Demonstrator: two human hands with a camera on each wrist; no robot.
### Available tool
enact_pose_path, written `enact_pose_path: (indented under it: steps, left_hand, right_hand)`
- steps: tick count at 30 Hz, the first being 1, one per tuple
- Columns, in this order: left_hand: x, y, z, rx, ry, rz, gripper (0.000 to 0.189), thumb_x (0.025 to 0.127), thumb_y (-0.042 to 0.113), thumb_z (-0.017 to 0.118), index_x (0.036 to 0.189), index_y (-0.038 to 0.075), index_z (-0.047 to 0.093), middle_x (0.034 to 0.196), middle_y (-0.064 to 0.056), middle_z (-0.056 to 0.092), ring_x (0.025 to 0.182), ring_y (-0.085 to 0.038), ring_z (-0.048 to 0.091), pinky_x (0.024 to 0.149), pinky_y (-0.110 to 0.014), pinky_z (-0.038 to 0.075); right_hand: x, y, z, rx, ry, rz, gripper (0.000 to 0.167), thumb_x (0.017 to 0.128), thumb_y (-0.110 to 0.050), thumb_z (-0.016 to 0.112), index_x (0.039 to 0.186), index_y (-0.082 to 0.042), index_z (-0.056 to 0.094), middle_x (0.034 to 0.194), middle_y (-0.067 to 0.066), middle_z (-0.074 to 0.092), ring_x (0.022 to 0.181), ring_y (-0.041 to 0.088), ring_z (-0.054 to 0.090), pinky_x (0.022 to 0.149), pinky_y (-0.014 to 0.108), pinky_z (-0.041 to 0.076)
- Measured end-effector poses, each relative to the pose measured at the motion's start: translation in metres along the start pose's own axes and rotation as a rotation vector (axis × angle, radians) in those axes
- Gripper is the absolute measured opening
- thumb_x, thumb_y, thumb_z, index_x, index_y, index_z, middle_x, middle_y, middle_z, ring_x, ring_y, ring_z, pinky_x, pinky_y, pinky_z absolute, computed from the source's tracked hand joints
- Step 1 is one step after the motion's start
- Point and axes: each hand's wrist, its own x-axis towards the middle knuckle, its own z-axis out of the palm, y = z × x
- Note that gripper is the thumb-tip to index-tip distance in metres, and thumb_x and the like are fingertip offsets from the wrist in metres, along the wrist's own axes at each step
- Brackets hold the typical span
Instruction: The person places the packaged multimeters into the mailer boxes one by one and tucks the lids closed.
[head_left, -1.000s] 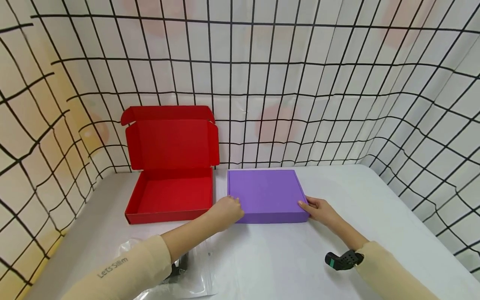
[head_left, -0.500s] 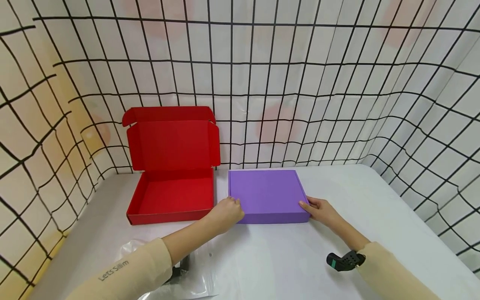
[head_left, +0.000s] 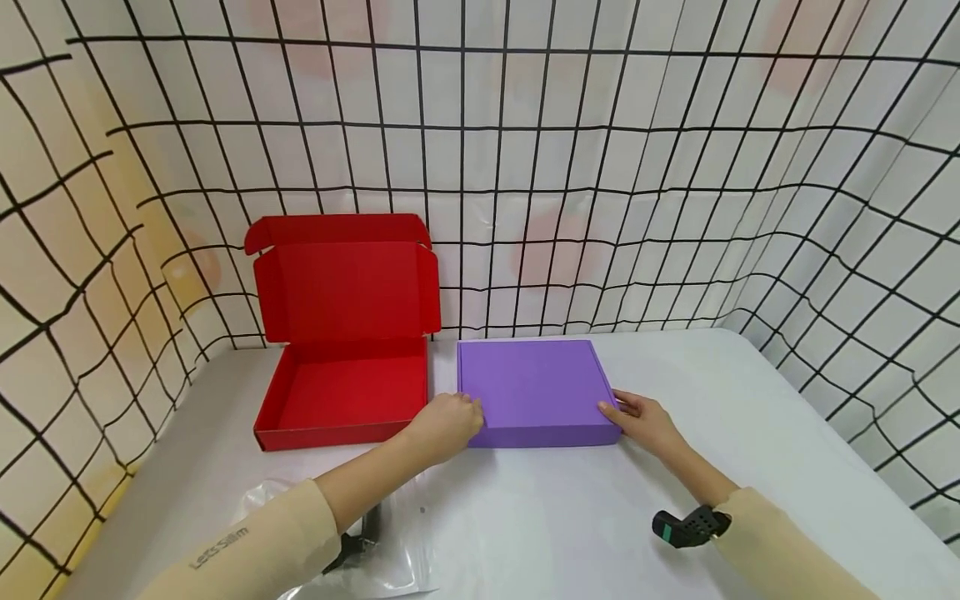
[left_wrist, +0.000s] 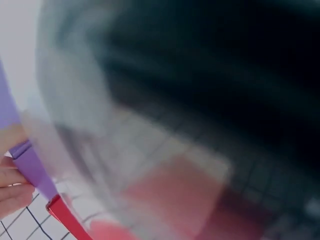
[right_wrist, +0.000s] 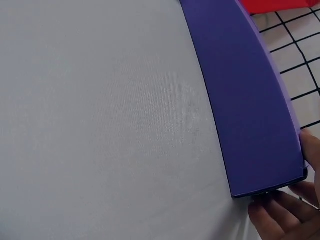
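A closed purple cardboard box [head_left: 534, 383] lies flat on the white table, its lid down. At the box's front left corner, my left hand [head_left: 444, 427] grips it with curled fingers; the left wrist view shows those fingers [left_wrist: 15, 195] along the box's side, while a dark blur covers most of that view. My right hand [head_left: 647, 427] holds the front right corner, thumb on the lid and fingers [right_wrist: 282, 212] against the side wall. Just left of it stands a red cardboard box [head_left: 352, 387], lid raised, nothing visible inside.
Under my left forearm lies a clear plastic bag [head_left: 401, 542] with a black item [head_left: 356, 546] partly hidden by the sleeve. Black wire mesh [head_left: 675, 192] stands behind and along both sides of the white table [head_left: 540, 525]. A black band [head_left: 690, 525] sits by my right sleeve.
My left hand has shifted slightly left at the purple box's corner, and the left forearm with it. The right hand and both boxes stay in place.
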Motion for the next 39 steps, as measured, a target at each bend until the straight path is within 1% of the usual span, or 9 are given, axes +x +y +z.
enact_pose_path:
  steps: [4, 8, 10, 12, 15, 19, 27, 34, 39]
  left_hand:
    - [-0.003, -0.006, 0.006, -0.137, 0.045, -0.061, 0.022, 0.077, 0.032, 0.071, 0.077, 0.012, 0.064, 0.064, 0.002, 0.061, 0.057, -0.011, 0.058, 0.053, -0.023, 0.049]
    - [-0.006, -0.014, 0.009, -0.213, 0.075, -0.097, 0.026, 0.076, 0.039, 0.071, 0.072, 0.015, 0.061, 0.062, 0.006, 0.06, 0.053, -0.009, 0.055, 0.049, -0.022, 0.045]
    - [-0.008, -0.019, 0.008, -0.22, 0.072, -0.105, 0.029, 0.075, 0.043, 0.07, 0.083, 0.015, 0.066, 0.073, 0.005, 0.066, 0.062, -0.01, 0.061, 0.056, -0.024, 0.05]
    - [-0.009, -0.024, 0.005, -0.22, 0.059, -0.115, 0.04, 0.075, 0.046, 0.069, 0.099, 0.014, 0.068, 0.089, 0.001, 0.07, 0.078, -0.015, 0.066, 0.07, -0.03, 0.054]
    - [-0.01, -0.032, -0.002, -0.228, 0.033, -0.133, 0.053, 0.077, 0.05, 0.066, 0.117, 0.015, 0.063, 0.109, -0.004, 0.068, 0.099, -0.02, 0.064, 0.092, -0.041, 0.047]
    - [-0.011, -0.04, -0.009, -0.238, 0.03, -0.128, 0.057, 0.078, 0.051, 0.065, 0.122, 0.016, 0.061, 0.114, -0.005, 0.066, 0.106, -0.022, 0.061, 0.1, -0.048, 0.038]
    - [-0.02, -0.043, -0.01, -0.204, 0.036, -0.074, 0.054, 0.072, 0.042, 0.073, 0.12, 0.02, 0.062, 0.11, 0.0, 0.067, 0.101, -0.021, 0.062, 0.101, -0.048, 0.036]
    - [-0.034, -0.043, -0.012, -0.289, 0.025, -0.087, 0.049, 0.07, 0.037, 0.075, 0.115, 0.022, 0.066, 0.109, 0.0, 0.068, 0.101, -0.021, 0.062, 0.099, -0.046, 0.038]
    - [-0.051, -0.048, -0.013, -0.343, 0.057, -0.119, 0.047, 0.069, 0.036, 0.076, 0.113, 0.021, 0.067, 0.107, -0.001, 0.068, 0.102, -0.02, 0.062, 0.098, -0.046, 0.04]
  right_hand:
    - [-0.001, -0.006, 0.001, -0.108, 0.062, -0.054, 0.065, 0.092, -0.038, 0.055, 0.133, 0.009, 0.04, 0.128, 0.029, 0.048, 0.113, 0.041, 0.053, 0.09, 0.045, 0.047]
    - [0.003, -0.018, 0.0, -0.119, 0.121, -0.09, 0.06, 0.092, -0.035, 0.055, 0.133, 0.007, 0.042, 0.129, 0.028, 0.048, 0.114, 0.041, 0.051, 0.092, 0.047, 0.045]
    - [0.006, -0.026, -0.002, -0.114, 0.153, -0.098, 0.058, 0.092, -0.034, 0.054, 0.132, 0.005, 0.044, 0.129, 0.028, 0.048, 0.115, 0.041, 0.051, 0.092, 0.048, 0.044]
    - [0.01, -0.034, -0.005, -0.099, 0.176, -0.097, 0.056, 0.092, -0.034, 0.054, 0.133, 0.003, 0.045, 0.129, 0.027, 0.049, 0.116, 0.04, 0.05, 0.093, 0.049, 0.043]
    - [0.016, -0.046, -0.008, -0.059, 0.189, -0.1, 0.055, 0.093, -0.033, 0.053, 0.134, 0.001, 0.044, 0.132, 0.025, 0.047, 0.118, 0.039, 0.049, 0.095, 0.049, 0.042]
    - [0.023, -0.061, -0.008, -0.003, 0.192, -0.12, 0.054, 0.093, -0.03, 0.054, 0.136, 0.001, 0.042, 0.135, 0.023, 0.046, 0.12, 0.037, 0.048, 0.097, 0.046, 0.042]
    - [0.031, -0.084, 0.01, 0.009, 0.163, -0.154, 0.048, 0.092, -0.027, 0.055, 0.131, 0.001, 0.048, 0.13, 0.022, 0.051, 0.115, 0.035, 0.053, 0.099, 0.046, 0.039]
    - [0.036, -0.104, 0.039, 0.029, 0.123, -0.191, 0.044, 0.091, -0.024, 0.056, 0.127, 0.002, 0.052, 0.128, 0.021, 0.053, 0.112, 0.033, 0.056, 0.095, 0.043, 0.043]
    - [0.038, -0.125, 0.063, 0.031, 0.094, -0.193, 0.044, 0.09, -0.025, 0.058, 0.126, 0.0, 0.054, 0.126, 0.017, 0.056, 0.111, 0.03, 0.057, 0.095, 0.042, 0.043]
